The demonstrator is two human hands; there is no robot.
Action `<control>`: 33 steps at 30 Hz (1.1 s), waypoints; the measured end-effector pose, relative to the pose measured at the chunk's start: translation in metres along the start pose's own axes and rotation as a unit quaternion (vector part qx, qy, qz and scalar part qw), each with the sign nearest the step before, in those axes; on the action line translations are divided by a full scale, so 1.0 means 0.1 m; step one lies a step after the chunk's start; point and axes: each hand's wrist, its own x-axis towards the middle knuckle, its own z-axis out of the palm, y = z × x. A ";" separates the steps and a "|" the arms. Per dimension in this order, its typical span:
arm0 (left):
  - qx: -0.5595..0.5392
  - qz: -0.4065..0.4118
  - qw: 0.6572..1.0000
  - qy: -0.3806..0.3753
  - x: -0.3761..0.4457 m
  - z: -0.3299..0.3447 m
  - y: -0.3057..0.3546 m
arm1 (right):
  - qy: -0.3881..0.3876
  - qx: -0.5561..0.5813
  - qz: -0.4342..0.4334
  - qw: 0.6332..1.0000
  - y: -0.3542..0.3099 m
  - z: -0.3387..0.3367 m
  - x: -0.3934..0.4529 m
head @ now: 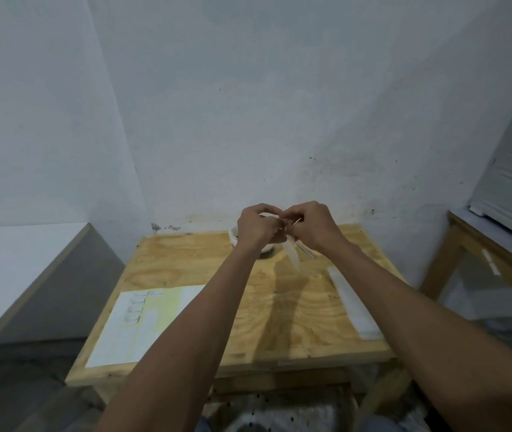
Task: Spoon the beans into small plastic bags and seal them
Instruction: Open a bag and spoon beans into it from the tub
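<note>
Both my hands are raised together above the far part of the wooden table (186,266). My left hand (256,227) and my right hand (310,227) pinch the top of a small clear plastic bag (292,255), which hangs down between them. A thin yellowish strip sticks out by my right fingers. Behind my left hand stands a white bowl (233,235), mostly hidden, so I cannot see its contents. A metal spoon (307,251) lies on the table under my right hand.
A stack of clear plastic bags (352,302) lies along the table's right side. Papers (142,322) cover the near left corner. A white counter (14,269) stands left, a wooden-framed stand (479,244) right, and the wall is close behind.
</note>
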 end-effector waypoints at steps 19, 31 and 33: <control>0.301 0.178 0.936 0.035 0.06 -0.05 -0.05 | 0.063 -0.161 -0.013 0.985 0.09 0.11 0.10; 0.290 0.290 0.908 -0.087 -0.03 -0.37 -0.14 | 0.040 0.106 -0.011 0.994 -0.11 -0.03 0.07; 0.255 0.314 0.912 -0.067 -0.03 -0.37 -0.15 | 0.037 0.123 -0.015 0.992 -0.16 -0.01 0.08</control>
